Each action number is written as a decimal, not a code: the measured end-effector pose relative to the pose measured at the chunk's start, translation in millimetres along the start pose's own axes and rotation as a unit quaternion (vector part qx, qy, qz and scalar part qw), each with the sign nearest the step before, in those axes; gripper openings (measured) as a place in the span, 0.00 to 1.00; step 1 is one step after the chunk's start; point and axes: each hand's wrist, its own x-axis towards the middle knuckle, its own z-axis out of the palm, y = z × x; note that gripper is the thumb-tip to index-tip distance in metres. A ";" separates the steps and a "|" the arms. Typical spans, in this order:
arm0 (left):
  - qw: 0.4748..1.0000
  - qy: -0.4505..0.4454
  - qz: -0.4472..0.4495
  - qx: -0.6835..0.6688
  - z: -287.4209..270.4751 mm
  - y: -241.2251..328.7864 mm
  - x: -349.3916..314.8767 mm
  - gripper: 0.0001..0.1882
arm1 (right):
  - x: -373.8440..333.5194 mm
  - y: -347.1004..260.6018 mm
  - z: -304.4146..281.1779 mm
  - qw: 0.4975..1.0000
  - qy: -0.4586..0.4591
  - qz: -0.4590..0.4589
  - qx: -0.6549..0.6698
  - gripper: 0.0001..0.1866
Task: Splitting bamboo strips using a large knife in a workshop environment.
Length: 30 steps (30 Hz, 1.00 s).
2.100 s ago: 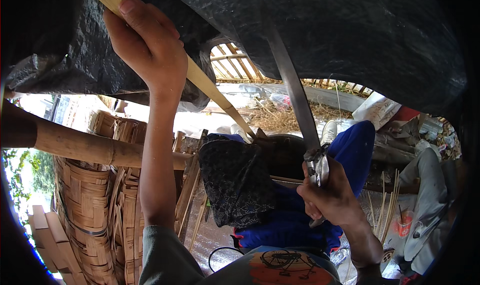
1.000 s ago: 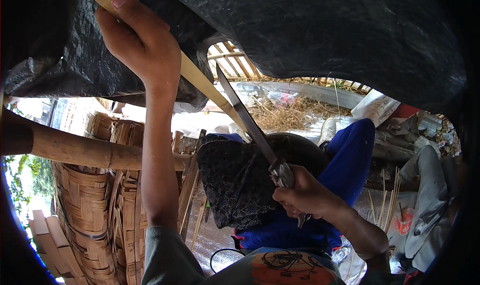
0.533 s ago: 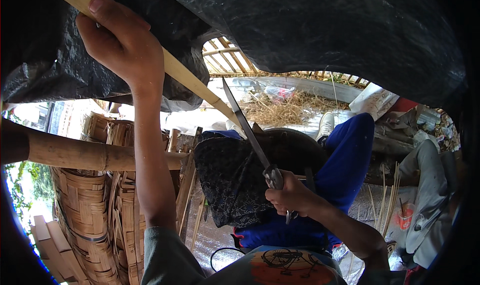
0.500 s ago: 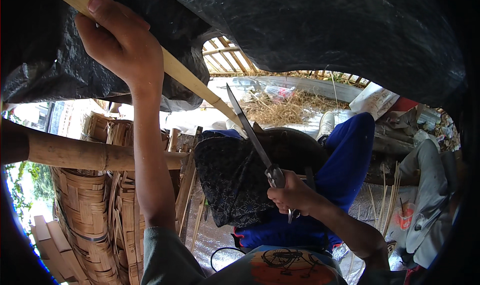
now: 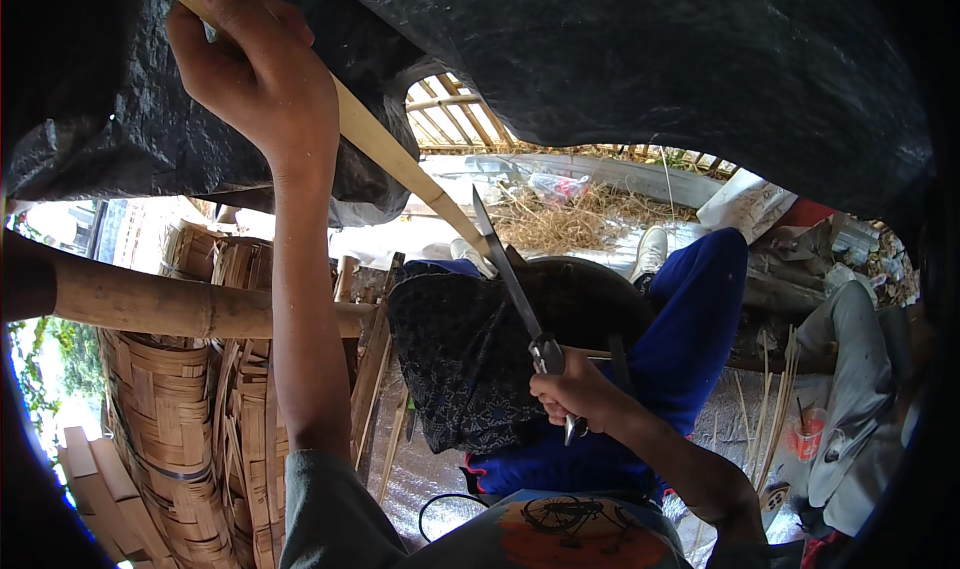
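The bamboo strip [image 5: 400,159] slants from upper left down to the lap. The left hand [image 5: 255,64], arm raised straight overhead, clamps its upper end. The right hand [image 5: 580,394], fist closed round the knife [image 5: 510,274] handle, holds the blade tip against the strip's lower end above a dark cloth [image 5: 460,369].

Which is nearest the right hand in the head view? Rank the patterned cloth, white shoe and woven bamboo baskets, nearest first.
From the right hand:
1. Patterned cloth, just left, on the lap.
2. White shoe, above it, at the foot end.
3. Woven bamboo baskets, far left, under the bamboo pole.
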 end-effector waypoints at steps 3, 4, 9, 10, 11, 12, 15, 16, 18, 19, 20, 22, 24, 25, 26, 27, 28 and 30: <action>0.996 0.022 -0.050 -0.067 4.7 10.0 -3.4 0.20 | -9.0 4.0 -7.8 0.997 0.019 -0.062 -0.048 0.09; 0.997 0.024 -0.048 -0.063 2.8 9.6 -2.2 0.20 | -13.0 1.1 -7.8 0.994 0.034 -0.079 -0.070 0.11; 0.975 -0.003 -0.161 -0.154 -7.0 -14.4 4.9 0.21 | -33.9 -24.3 1.0 0.982 0.062 -0.132 -0.122 0.17; 0.974 -0.003 -0.162 -0.156 -6.4 -16.3 2.8 0.21 | -36.4 -26.6 0.6 0.977 0.073 -0.145 -0.135 0.18; 0.968 -0.022 -0.166 -0.186 -5.8 -17.5 0.7 0.19 | -38.9 -29.3 0.9 0.977 0.075 -0.145 -0.135 0.18; 0.961 -0.041 -0.171 -0.215 -5.1 -17.9 -0.9 0.17 | -41.2 -32.3 1.7 0.976 0.085 -0.143 -0.144 0.18; 0.975 -0.023 -0.181 -0.128 -3.6 5.9 0.5 0.20 | -48.8 -41.4 14.0 0.970 0.075 -0.157 -0.168 0.17; 0.975 -0.024 -0.182 -0.127 -1.2 7.4 0.9 0.20 | -52.1 -44.0 18.8 0.965 0.066 -0.176 -0.181 0.17; 0.977 0.014 -0.200 -0.076 2.2 8.8 3.5 0.24 | -55.4 -47.9 31.5 0.961 0.048 -0.201 -0.183 0.16; 0.977 0.012 -0.201 -0.075 -0.5 17.5 2.7 0.24 | -54.6 -49.2 37.5 0.956 0.032 -0.226 -0.185 0.16; 0.964 -0.043 -0.224 -0.138 -4.6 33.3 1.8 0.21 | -54.2 -52.8 42.5 0.967 -0.004 -0.201 -0.155 0.16; 0.944 -0.097 -0.244 -0.202 -1.3 32.1 -1.3 0.18 | -51.4 -46.8 46.5 0.974 -0.015 -0.188 -0.122 0.15; 0.974 0.031 -0.185 -0.129 5.2 1.5 -3.7 0.17 | -41.8 -29.3 50.1 0.976 -0.044 -0.189 -0.101 0.15; 0.973 0.029 -0.187 -0.131 6.5 -4.1 -6.7 0.17 | -31.2 -20.6 40.7 0.976 -0.041 -0.188 -0.099 0.15; 0.973 0.034 -0.188 -0.131 3.9 -5.8 -5.1 0.17 | -25.0 -12.9 28.7 0.988 -0.046 -0.124 -0.076 0.15; 0.972 0.037 -0.189 -0.132 1.3 -7.6 -3.7 0.17 | -19.2 -6.7 17.7 0.996 -0.051 -0.060 -0.052 0.15; 0.970 0.018 -0.184 -0.161 -1.9 -10.2 -3.7 0.16 | -13.5 -3.0 11.8 0.997 -0.052 -0.041 -0.029 0.14; 0.972 0.002 -0.170 -0.164 -4.2 -12.7 -3.8 0.17 | -15.9 2.1 7.3 0.997 -0.034 -0.051 -0.046 0.13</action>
